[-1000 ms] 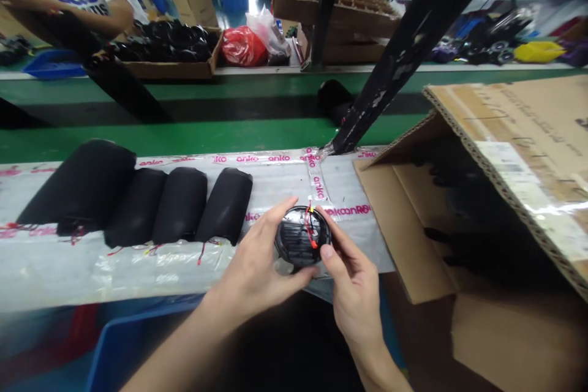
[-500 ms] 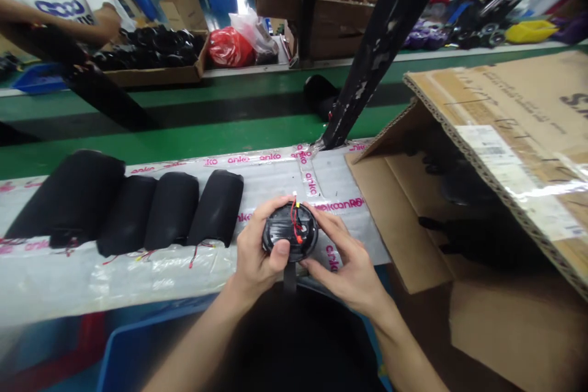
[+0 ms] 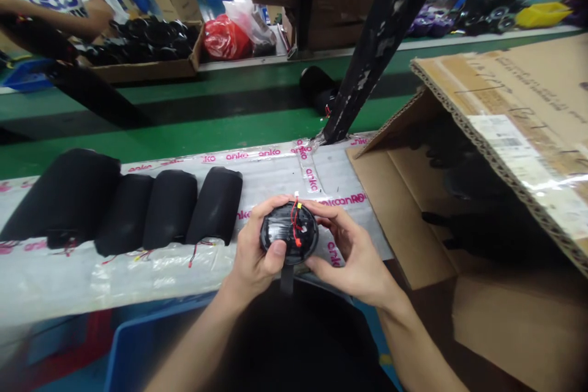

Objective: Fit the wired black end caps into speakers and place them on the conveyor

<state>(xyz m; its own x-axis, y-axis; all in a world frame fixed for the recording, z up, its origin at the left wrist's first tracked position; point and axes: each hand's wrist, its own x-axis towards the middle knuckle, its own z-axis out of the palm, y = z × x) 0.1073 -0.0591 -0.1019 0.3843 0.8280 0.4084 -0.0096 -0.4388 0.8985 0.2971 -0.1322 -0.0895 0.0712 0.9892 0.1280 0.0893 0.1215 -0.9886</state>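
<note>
Left hand (image 3: 255,251): closed around the rim of a round black wired disc (image 3: 289,234)
Right hand (image 3: 351,254): gripping the disc's opposite edge
Disc: held over anko-taped plastic sheeting (image 3: 138,282)
Beyond: black curved covers (image 3: 169,208), left; open cardboard box (image 3: 399,214), right

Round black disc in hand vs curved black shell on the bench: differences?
The round black disc sits in the left hand and right hand; the curved black shell lies on the plastic-wrapped bench. The disc is round, the shell elongated. The disc has red wires across its face; the shell's thin wires trail from its lower end. Both are black.
</note>
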